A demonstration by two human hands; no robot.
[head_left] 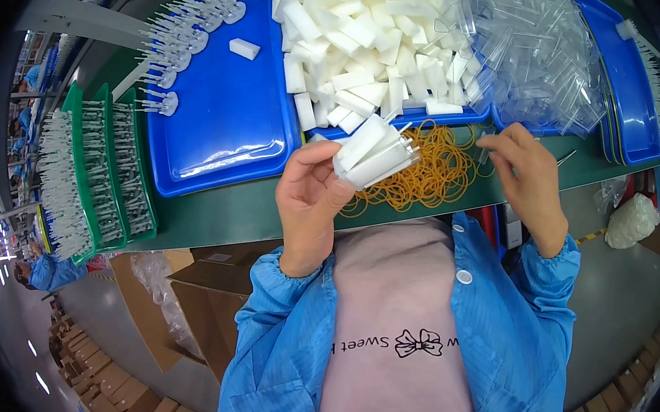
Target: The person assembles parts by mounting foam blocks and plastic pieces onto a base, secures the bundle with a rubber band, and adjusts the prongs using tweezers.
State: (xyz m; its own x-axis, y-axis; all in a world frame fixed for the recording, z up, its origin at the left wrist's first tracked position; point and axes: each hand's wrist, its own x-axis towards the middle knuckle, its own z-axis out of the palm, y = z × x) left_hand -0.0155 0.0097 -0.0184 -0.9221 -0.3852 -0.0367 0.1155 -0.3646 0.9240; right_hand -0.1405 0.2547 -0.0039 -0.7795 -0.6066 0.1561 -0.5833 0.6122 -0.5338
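Observation:
My left hand (309, 196) grips a bundle of white foam blocks (374, 153) with thin metal pins sticking out, held over the table's front edge. My right hand (524, 180) pinches a rubber band at the right side of a loose pile of yellow rubber bands (435, 176) lying on the green table. Just behind the hands, a blue tray (220, 118) carries a heap of white foam blocks (360, 44). A mound of clear plastic pieces (532, 51) fills the tray to the right.
Green racks (101, 178) packed with white pin parts stand at the left. More pin parts (188, 29) line the far left of the blue tray. Stacked blue trays (637, 99) sit at right. Cardboard boxes (196, 296) are below the table. Other workers in blue sit at left.

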